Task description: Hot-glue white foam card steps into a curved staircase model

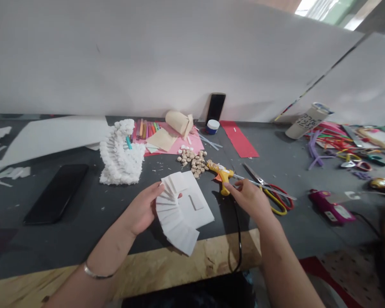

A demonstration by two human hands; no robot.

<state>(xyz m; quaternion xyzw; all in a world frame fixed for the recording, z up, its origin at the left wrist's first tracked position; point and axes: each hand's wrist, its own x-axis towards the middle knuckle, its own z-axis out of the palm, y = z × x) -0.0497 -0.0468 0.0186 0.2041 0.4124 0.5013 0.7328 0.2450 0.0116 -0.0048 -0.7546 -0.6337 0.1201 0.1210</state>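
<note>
My left hand point(143, 209) grips a fanned stack of white foam strips point(176, 218) just above the dark table mat. A flat white foam sheet point(197, 201) lies under and beside that stack. My right hand point(248, 197) is curled at the handle of a yellow glue gun point(220, 172) that lies on the mat; the fingertips touch its grip. The gun's black cord point(238, 233) runs toward the table's front edge. A white curved foam model point(119, 156) stands behind my left hand.
Red-and-yellow scissors point(271, 192) lie right of the glue gun. Small pebbles point(192, 160), pink paper with coloured sticks point(147, 128), a black phone point(56, 193), a pink glue gun point(330, 208) and pipe cleaners point(321, 147) are spread over the mat. White boards stand behind.
</note>
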